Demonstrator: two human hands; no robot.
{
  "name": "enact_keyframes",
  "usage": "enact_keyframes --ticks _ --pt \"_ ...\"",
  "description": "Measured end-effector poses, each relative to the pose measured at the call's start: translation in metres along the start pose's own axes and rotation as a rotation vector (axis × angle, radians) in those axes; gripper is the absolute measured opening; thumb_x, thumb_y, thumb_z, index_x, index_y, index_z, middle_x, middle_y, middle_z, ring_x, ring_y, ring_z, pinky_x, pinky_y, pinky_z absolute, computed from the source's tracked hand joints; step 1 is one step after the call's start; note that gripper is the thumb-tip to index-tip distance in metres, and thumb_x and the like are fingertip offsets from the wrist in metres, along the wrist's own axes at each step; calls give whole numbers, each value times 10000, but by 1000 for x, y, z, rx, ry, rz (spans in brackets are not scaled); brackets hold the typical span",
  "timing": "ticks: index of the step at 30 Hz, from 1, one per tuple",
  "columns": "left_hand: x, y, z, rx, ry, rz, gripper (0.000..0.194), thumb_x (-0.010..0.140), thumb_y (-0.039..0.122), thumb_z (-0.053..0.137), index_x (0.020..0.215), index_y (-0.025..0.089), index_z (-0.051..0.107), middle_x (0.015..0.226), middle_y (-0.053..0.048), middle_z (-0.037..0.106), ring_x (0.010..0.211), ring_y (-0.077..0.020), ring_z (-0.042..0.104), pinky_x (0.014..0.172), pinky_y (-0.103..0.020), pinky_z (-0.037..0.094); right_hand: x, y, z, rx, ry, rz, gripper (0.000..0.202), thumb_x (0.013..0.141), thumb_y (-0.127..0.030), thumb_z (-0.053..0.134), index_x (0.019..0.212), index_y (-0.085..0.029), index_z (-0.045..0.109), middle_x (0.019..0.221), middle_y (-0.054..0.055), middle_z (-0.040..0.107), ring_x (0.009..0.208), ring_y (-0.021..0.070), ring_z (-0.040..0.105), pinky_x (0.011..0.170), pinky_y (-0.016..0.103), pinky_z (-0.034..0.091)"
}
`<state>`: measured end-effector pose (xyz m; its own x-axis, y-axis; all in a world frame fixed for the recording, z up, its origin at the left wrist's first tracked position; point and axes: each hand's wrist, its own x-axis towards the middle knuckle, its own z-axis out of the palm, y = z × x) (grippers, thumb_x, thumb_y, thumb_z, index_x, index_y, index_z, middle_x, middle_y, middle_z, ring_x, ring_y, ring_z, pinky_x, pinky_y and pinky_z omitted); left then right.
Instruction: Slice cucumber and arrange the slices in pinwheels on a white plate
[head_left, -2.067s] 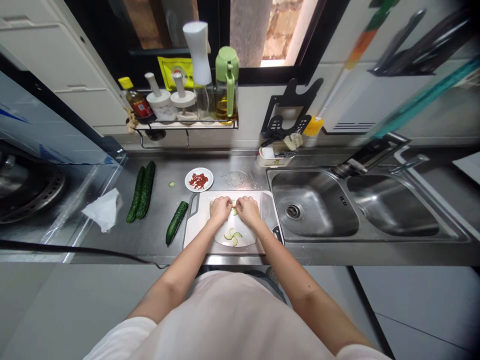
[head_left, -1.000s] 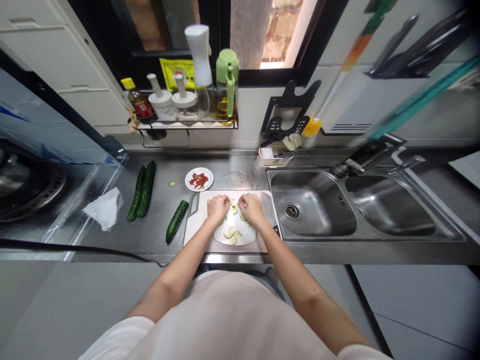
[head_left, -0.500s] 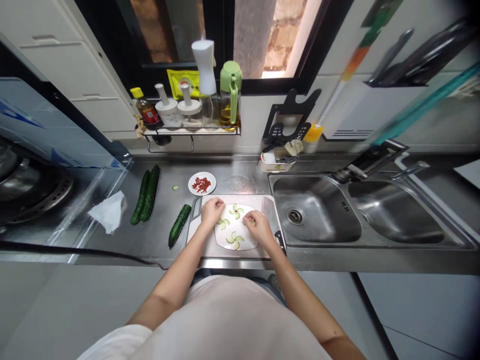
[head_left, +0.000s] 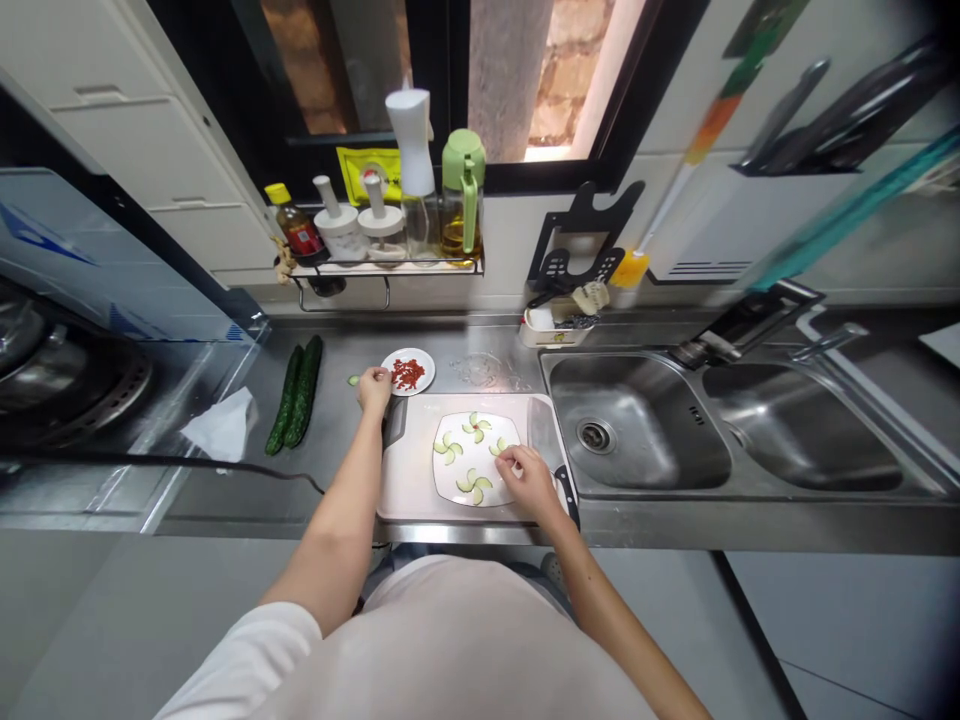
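My left hand (head_left: 374, 390) is at the left rim of a small white dish (head_left: 424, 386) of red bits (head_left: 407, 374). Its thumb and fingers are pinched together, and what lies between them is too small to make out. Over the right side of a white plate (head_left: 450, 487), my right hand (head_left: 526, 478) has its fingertips closed beside the rightmost cucumber slices (head_left: 499, 446), partly covering them. Thin cucumber slices form pinwheels on the plate, and the top pinwheel (head_left: 476, 427) has a red centre. The plate rests on a pale cutting board (head_left: 409, 490).
Two whole cucumbers (head_left: 304, 390) lie to the left, near a crumpled white tissue (head_left: 223, 424). A black-handled knife (head_left: 568, 492) sits at the board's right edge. Beyond it is a double sink (head_left: 637, 420). Bottles and jars stand on a wall rack (head_left: 390, 268).
My left hand has moved from the plate's upper left out to the dish of red bits. My left arm now hides the shorter cucumber. My right hand stays near the right pinwheel.
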<state>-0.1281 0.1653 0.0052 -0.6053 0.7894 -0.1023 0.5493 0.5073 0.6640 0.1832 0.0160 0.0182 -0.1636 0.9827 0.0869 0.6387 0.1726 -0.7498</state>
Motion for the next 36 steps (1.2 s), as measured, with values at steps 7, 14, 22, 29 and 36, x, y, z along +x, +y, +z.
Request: enact_keyframes --ticks 7,14,22,29,36 --pt "32 4 2 275 -52 72 240 850 271 536 1024 268 702 1031 -76 717 965 -236 640 812 -328 440 -3 5 -4 1 47 -10 183 869 -309 487 759 -215 599 748 35 626 776 193 558 754 311 416" --pt "41 -1 8 536 -124 199 244 828 238 569 1013 258 726 1105 -124 674 1004 -259 634 846 -352 434 -6 10 -6 14 60 -8 191 872 -308 483 743 -212 586 741 36 620 755 194 545 744 321 406" --pt "42 -4 10 539 -118 183 241 863 249 521 984 210 725 1121 -143 651 1010 -275 628 834 -354 449 -3 9 -7 11 38 -15 176 877 -292 486 761 -212 592 765 36 624 758 193 538 747 323 403" --pt "40 -11 7 471 -94 164 264 873 263 503 1028 213 712 1148 -146 629 1006 -269 628 821 -344 465 2 5 -8 -4 19 -41 165 873 -269 490 763 -212 598 756 38 627 768 195 548 747 325 408" --pt "42 -5 10 471 -134 180 213 810 205 570 954 238 724 1138 -125 629 981 -266 637 819 -347 457 3 4 -8 12 22 -61 176 882 -289 487 774 -213 604 759 39 626 771 195 553 732 319 416"
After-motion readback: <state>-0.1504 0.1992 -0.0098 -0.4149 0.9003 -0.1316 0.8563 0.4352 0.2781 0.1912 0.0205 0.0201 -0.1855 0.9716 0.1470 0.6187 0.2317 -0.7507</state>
